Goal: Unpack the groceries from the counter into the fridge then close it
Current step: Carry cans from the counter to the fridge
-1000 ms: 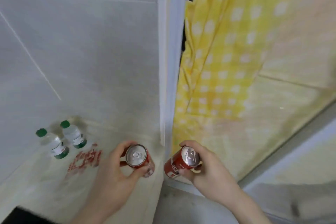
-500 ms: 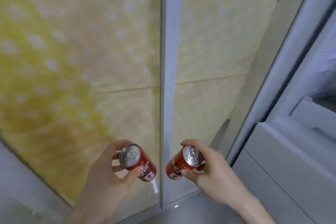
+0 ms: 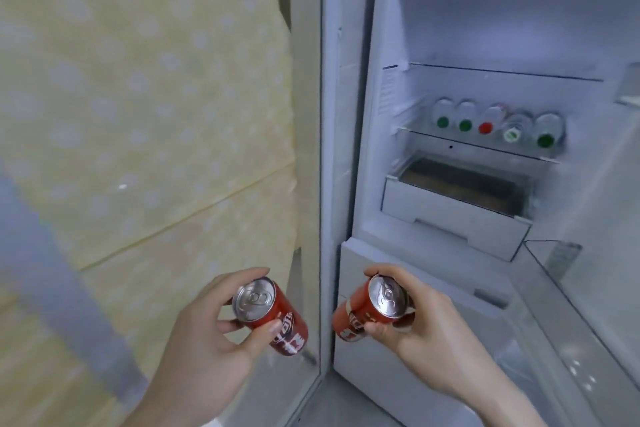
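The left hand (image 3: pixel 207 333) holds a red can (image 3: pixel 270 315). The right hand (image 3: pixel 426 326) holds another red can (image 3: pixel 370 312). Five bottles (image 3: pixel 495 125) lie on a shelf in the open fridge (image 3: pixel 349 149), far right.

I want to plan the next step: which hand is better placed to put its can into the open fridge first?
Probably the right hand: its can is already before the fridge opening.
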{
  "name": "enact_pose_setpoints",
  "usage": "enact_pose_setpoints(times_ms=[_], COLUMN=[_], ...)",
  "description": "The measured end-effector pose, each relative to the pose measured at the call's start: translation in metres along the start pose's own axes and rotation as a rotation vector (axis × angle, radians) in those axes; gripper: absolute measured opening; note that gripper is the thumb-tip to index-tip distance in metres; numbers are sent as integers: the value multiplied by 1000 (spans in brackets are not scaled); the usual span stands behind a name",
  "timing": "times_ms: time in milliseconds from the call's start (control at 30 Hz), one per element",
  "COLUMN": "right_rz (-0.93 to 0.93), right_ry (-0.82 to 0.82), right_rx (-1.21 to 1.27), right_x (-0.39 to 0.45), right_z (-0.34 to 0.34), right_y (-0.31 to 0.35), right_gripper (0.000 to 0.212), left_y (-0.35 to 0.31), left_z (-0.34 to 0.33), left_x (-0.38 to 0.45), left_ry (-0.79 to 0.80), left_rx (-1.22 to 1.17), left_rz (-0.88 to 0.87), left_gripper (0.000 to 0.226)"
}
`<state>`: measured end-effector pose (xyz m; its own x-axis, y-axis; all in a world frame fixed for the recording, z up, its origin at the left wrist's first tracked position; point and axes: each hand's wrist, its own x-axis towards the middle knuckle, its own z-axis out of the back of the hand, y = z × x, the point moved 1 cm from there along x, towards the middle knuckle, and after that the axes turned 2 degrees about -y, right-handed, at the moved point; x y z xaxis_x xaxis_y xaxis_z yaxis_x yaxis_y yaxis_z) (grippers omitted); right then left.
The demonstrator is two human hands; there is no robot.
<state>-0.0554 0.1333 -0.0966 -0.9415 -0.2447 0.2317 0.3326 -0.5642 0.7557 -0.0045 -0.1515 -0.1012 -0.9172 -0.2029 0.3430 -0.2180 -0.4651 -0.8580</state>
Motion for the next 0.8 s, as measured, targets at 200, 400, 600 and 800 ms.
enact_pose_setpoints(times_ms=[200, 400, 600, 800], right_rz=[-98, -166, -197, -167], right_ry=[-211, -384, -552, -714], right_rx=[-55, -90, -98, -55], right_x=[30, 50, 59, 85], right_z=[25, 39, 59, 95], right_y=[-10, -3, -5, -19], right_gripper=[64, 66, 69, 69], left_y=[0, -6, -21, -60], left_z=[-39, -74, -122, -172], left_x=[86, 159, 210, 264], left_ry=[156, 259, 324, 351], left_rx=[-136, -306, -372, -411], left_rz=[-108, -148, -205, -341], left_gripper=[65, 62, 64, 65])
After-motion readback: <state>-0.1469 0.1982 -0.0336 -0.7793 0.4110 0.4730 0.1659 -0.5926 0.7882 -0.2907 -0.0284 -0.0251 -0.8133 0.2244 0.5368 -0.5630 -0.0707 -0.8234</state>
